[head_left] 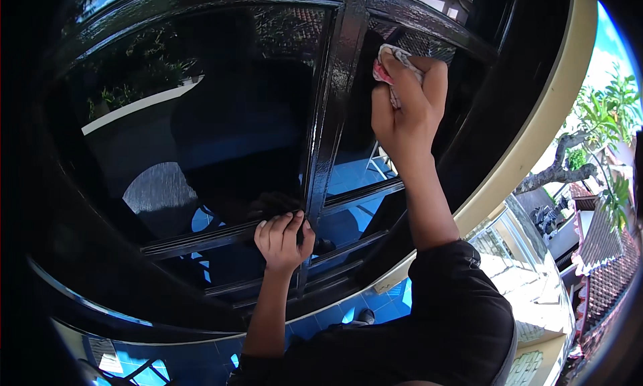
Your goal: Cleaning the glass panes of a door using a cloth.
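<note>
The right hand is gripping a bunched white cloth with a pink patch, seemingly pressing it to the glass of the narrow pane, near that pane's top edge. The left hand is holding nothing visible; its loosely open fingers are resting on the crossbar, near where this is meeting the upright bar. From the left hand, the cloth is lying up and to the right, beyond the upright bar, so the right hand is the nearer of the 2. Being crumpled, the cloth is showing no clear long axis. Left of the upright bar, the wide pane is reflecting plants and a pale wall. Farther out, cream trim is curving past the dark frame's right edge, blue floor tiles are showing below, and a tree is standing beside tiled roofs.
</note>
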`<action>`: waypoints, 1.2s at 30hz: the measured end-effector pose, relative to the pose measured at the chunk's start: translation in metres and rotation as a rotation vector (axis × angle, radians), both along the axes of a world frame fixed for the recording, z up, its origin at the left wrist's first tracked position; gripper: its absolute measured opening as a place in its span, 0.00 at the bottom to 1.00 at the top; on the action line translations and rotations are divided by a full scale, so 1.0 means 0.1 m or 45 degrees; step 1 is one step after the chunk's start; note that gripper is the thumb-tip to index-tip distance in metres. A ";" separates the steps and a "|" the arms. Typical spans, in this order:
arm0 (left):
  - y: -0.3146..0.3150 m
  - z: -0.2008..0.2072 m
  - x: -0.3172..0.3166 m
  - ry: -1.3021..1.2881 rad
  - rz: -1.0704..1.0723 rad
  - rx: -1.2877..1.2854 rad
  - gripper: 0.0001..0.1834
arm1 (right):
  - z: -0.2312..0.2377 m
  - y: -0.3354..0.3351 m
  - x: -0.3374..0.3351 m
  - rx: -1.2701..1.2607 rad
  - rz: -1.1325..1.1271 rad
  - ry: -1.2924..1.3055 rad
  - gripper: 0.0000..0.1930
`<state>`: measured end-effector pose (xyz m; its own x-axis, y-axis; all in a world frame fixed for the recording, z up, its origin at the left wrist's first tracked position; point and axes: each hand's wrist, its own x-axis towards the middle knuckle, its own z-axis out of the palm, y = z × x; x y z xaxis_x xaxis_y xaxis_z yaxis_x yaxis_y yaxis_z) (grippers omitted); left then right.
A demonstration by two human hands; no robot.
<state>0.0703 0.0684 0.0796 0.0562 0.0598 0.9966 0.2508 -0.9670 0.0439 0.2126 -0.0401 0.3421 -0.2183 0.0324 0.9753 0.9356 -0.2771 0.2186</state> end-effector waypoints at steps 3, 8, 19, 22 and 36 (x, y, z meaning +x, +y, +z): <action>0.01 -0.02 -0.04 0.018 0.003 0.006 0.15 | -0.08 0.09 -0.22 -0.081 -0.037 -0.052 0.23; 0.01 0.07 -0.02 0.031 -0.003 0.037 0.15 | -0.58 -0.07 -0.14 -0.211 -0.004 -0.017 0.22; -0.01 0.09 -0.14 0.113 -0.004 0.060 0.15 | -1.30 -0.28 -0.03 -0.473 0.094 0.050 0.17; -0.01 0.12 -0.09 0.113 -0.005 0.077 0.15 | -0.76 -0.16 0.06 -0.198 0.186 0.051 0.17; 0.00 0.06 -0.13 0.164 0.027 0.053 0.16 | -1.38 -0.20 -0.08 -0.117 0.274 0.392 0.18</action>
